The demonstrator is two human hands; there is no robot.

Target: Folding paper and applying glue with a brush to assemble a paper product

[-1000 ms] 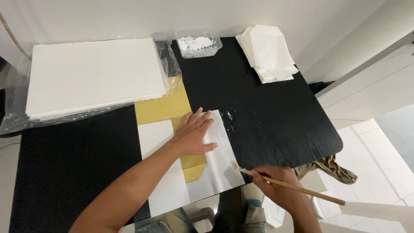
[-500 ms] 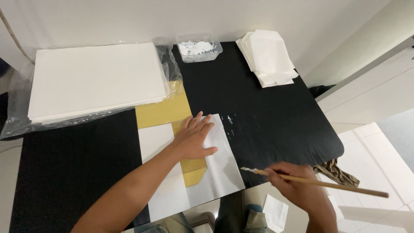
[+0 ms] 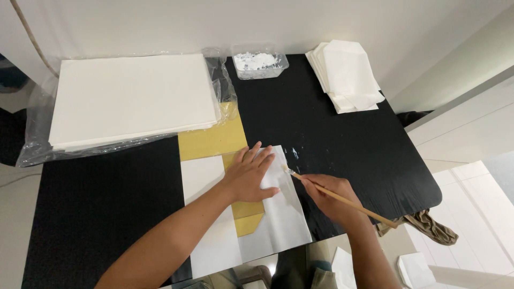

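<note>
My left hand lies flat, fingers spread, on a white paper sheet that covers part of a yellow template on the black table. My right hand grips a thin wooden brush. The brush's white tip touches the right edge of the white sheet near its top corner. Small white paste smears dot the table just beyond the tip.
A clear tub of white paste stands at the back middle. Folded white paper bags are piled at the back right. A large stack of white sheets on plastic wrap fills the back left. A brown cloth hangs off the right edge.
My right hand has come up from below the table's front edge and brought the brush tip to the white sheet's right edge. My left hand has stayed on the sheet.
</note>
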